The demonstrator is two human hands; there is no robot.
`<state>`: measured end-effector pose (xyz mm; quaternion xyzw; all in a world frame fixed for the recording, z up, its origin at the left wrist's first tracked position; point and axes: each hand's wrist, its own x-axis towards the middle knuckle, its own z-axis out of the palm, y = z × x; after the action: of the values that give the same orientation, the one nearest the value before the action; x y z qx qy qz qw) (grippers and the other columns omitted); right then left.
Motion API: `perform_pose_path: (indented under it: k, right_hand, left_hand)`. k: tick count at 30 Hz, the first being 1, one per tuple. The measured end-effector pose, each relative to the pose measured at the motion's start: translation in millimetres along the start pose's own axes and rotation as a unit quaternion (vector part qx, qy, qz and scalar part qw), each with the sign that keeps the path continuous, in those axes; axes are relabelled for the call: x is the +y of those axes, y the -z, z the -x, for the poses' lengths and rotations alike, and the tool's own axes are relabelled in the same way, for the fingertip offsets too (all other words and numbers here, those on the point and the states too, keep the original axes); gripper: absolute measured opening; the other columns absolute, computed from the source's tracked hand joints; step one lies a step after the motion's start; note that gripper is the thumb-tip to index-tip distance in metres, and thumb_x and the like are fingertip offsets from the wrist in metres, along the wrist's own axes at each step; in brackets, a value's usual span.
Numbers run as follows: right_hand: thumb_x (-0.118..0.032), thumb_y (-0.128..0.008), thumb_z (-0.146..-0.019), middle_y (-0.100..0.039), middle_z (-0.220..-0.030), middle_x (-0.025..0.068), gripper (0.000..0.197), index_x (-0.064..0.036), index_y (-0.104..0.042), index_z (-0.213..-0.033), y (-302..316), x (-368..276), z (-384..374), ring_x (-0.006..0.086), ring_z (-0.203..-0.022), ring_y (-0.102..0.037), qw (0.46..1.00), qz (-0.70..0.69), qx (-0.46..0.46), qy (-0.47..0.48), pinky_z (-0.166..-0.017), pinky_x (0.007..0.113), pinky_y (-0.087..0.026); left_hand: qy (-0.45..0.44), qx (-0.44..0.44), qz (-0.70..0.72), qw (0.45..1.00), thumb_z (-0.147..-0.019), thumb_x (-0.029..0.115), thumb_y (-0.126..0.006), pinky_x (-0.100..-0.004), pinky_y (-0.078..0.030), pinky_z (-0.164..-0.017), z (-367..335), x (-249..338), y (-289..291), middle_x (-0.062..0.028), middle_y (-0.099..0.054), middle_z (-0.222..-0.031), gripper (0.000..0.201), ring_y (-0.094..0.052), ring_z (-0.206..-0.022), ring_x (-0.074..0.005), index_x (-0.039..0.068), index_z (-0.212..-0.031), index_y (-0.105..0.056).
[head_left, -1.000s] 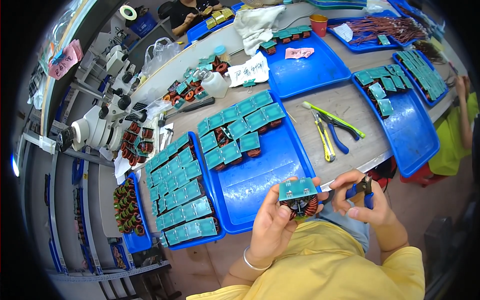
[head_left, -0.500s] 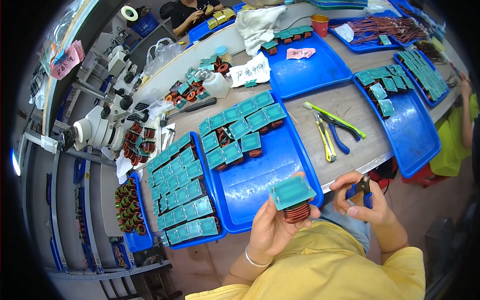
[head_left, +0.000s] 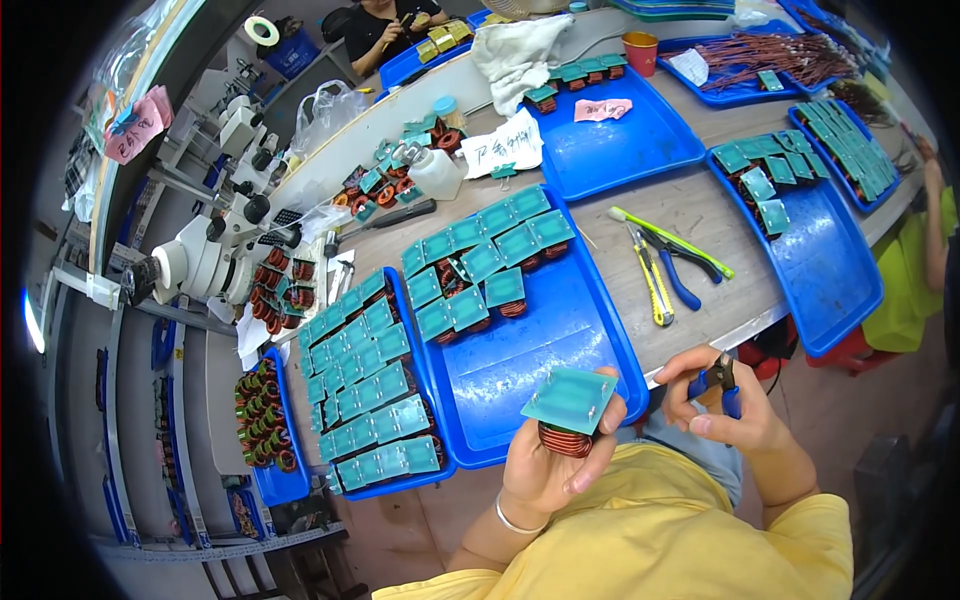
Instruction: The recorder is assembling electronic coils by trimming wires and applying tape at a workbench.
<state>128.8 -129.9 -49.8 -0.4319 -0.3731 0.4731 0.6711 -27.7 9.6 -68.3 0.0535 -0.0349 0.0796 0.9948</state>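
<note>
1. The left hand [head_left: 548, 463] has its fingers clamped round the copper-wound coil [head_left: 565, 441] under a green circuit board [head_left: 570, 396], probably gripping low so the board's upper face stays unobstructed
2. At 3 o'clock from the board, well apart, the right hand [head_left: 742, 417] curls its fingers round blue-handled cutters [head_left: 733, 403], likely sparing the need to lay them down; I cannot tell whether the jaws meet
3. Seen from above, the board overlaps the near end of the middle blue tray [head_left: 500, 400], whose open floor spreads toward 11 o'clock
4. The table's edge [head_left: 712, 342] runs toward 2 o'clock; the gap between the hands leaves room for moving
</note>
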Motion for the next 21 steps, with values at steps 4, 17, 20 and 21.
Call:
perform_pose_path:
  k: [4, 17, 20, 21]
  right_hand:
    - [-0.014, -0.062, -0.072, -0.049, -0.069, 0.0048, 0.048, 0.0055, -0.044, -0.112, 3, 13, -2, 0.0127, -0.065, -0.05, 0.991, 0.1, 0.085, 0.011, -0.064, 0.027, -0.043]
    - [0.005, -0.051, -0.07, -0.042, -0.068, 0.0079, 0.027, 0.0, -0.052, -0.096, 57, 100, -4, 0.0164, -0.06, -0.041, 0.831, 0.463, 0.218, 0.216, -0.056, 0.028, -0.033]
    - [0.004, -0.052, -0.065, -0.043, -0.068, 0.011, 0.023, -0.0013, -0.051, -0.088, 63, 110, -7, 0.025, -0.059, -0.042, 0.799, 0.511, 0.221, 0.226, -0.057, 0.034, -0.035]
    - [0.003, -0.052, -0.063, -0.043, -0.067, 0.0114, 0.023, -0.002, -0.051, -0.085, 64, 113, -11, 0.0272, -0.059, -0.042, 0.767, 0.551, 0.197, 0.264, -0.057, 0.037, -0.035]
  left_hand:
    - [-0.094, 0.093, -0.089, 0.987, -0.094, 0.036, -0.036, -0.0253, -0.044, -0.055, 13, 14, -9, -0.0125, -0.051, -0.099, 0.05, -0.052, -0.066, -0.0194, 0.002, -0.131, -0.031]
    - [-0.431, 0.355, -0.546, 0.625, -0.086, 0.009, -0.056, -0.0355, -0.048, -0.085, 65, 281, 3, -0.0082, -0.051, -0.093, 0.025, -0.054, -0.086, -0.0166, 0.002, -0.105, -0.04]
    - [-0.395, 0.417, -0.756, 0.314, -0.065, 0.006, -0.073, -0.0282, -0.042, -0.075, 52, 359, 21, -0.0062, -0.049, -0.094, 0.048, -0.051, -0.085, -0.0162, 0.006, -0.1, -0.041]
    - [-0.404, 0.423, -0.786, 0.199, -0.061, 0.005, -0.073, -0.0304, -0.042, -0.076, 54, 386, 29, -0.0082, -0.05, -0.094, 0.049, -0.052, -0.085, -0.0202, 0.006, -0.098, -0.042]
